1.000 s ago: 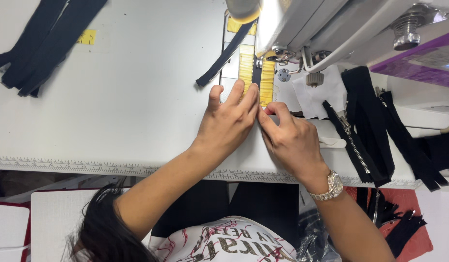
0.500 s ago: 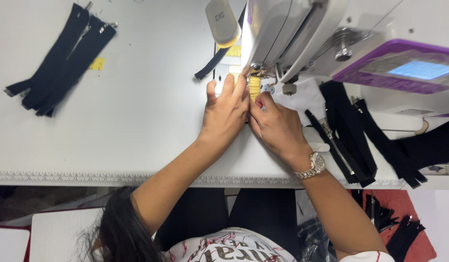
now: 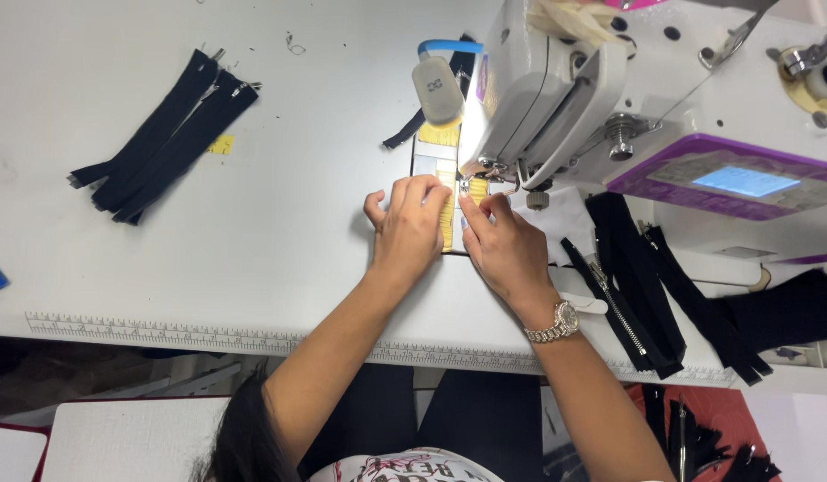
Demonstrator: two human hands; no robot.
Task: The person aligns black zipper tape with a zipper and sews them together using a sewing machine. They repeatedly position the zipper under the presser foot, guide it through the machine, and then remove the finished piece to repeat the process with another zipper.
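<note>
Zipper stack, far left: black zippers [image 3: 159,138] are lying bundled on the white table [image 3: 253,223], long axes running diagonally from lower left to upper right, metal pulls pointing to the upper right; about four can be made out, though the exact count cannot be told.

Yellow tag: one small yellow marker [image 3: 221,144] is sitting just beside that stack.

Workpiece: one yellow strip [image 3: 447,223] is lying on the machine bed, long axis running away from the person toward the needle; a black strip [image 3: 412,130] is trailing out behind it to the upper left.

Left hand: the left hand [image 3: 408,228] is pressing flat on the strip's left edge, fingers close together and slightly curled, gripping nothing.

Right hand: the right hand [image 3: 503,245] is resting on the strip's right edge, fingertips bunched narrowly just beside the presser foot [image 3: 474,186]; whether they are pinching the fabric cannot be told. One metal wristwatch [image 3: 556,322] is showing on that wrist.

Sewing machine: one white sewing machine [image 3: 610,80] with a purple control panel [image 3: 726,178] is standing over the work.

Zippers, right: several more black zippers [image 3: 641,286] are lying in a loose fan just right of the right hand, long axes slanting toward the lower right; the count is unclear where they overlap.
</note>
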